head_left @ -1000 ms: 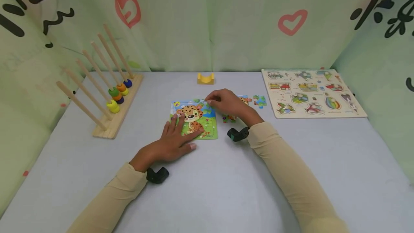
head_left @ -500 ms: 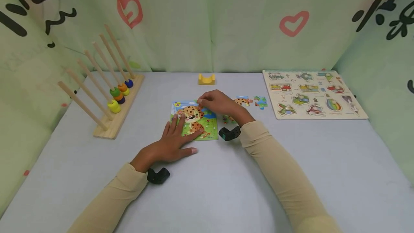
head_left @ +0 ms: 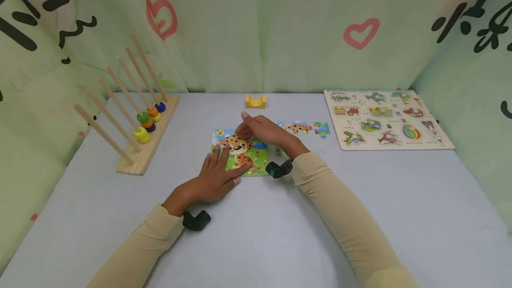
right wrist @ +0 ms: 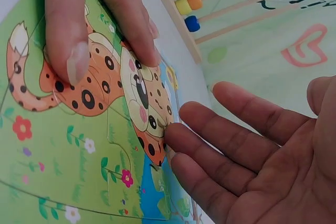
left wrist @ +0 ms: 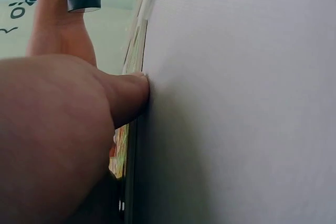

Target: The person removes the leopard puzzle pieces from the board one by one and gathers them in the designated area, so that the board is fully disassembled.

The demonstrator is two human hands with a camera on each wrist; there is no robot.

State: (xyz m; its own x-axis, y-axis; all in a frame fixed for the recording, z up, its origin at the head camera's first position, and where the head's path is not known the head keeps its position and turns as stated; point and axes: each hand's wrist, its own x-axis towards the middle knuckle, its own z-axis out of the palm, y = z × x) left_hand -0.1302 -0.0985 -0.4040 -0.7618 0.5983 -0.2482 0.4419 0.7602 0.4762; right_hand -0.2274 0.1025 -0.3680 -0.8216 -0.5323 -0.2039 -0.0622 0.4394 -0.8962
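A leopard jigsaw puzzle [head_left: 260, 160] with a green and blue background lies flat on the table in front of me. My left hand [head_left: 214, 182] rests on its lower left, fingers spread; in the right wrist view two of those fingers [right wrist: 65, 35] press on the leopard. Over the puzzle's top edge is my right hand [head_left: 262, 130], holding nothing. Its extended fingers [right wrist: 226, 129] come right up to the leopard's head, palm showing. Close in the left wrist view is my left thumb [left wrist: 126, 95], against the puzzle's edge and table.
Right of the puzzle lie loose jigsaw pieces: a spotted one [head_left: 300, 128], a blue-green one [head_left: 322, 129] and others partly behind my right hand. A wooden peg stand [head_left: 140, 157] with coloured beads is at left, a yellow arched block [head_left: 255, 102] behind, a picture board [head_left: 388, 121] at right.
My right hand has moved left along the puzzle's top edge, and its pinched fingertips have straightened. More of the loose pieces shows now. My left hand has stayed in place.
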